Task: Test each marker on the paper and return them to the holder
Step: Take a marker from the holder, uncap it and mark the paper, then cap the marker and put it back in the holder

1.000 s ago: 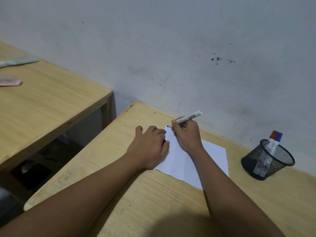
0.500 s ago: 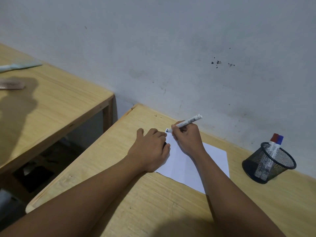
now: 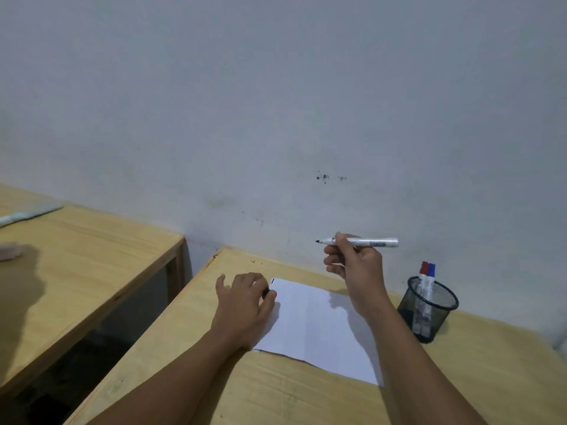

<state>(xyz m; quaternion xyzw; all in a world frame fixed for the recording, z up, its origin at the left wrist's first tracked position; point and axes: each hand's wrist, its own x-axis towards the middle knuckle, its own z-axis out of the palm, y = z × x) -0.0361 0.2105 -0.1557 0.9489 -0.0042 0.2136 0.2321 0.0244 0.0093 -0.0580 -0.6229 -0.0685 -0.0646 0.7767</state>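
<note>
A white sheet of paper lies on the wooden desk, with a short black mark at its far left corner. My right hand holds an uncapped white marker level above the paper, black tip pointing left. My left hand rests on the paper's left edge, fingers curled on a small black cap. A black mesh holder stands at the right with a red-capped marker and a blue-capped marker in it.
A second wooden desk stands to the left across a dark gap, carrying a pale ruler-like strip and a pinkish object. A grey wall runs right behind both desks.
My right hand has lifted the marker off the paper's far corner and moved it up and to the right. A short black mark now shows there. My left hand stayed put.
</note>
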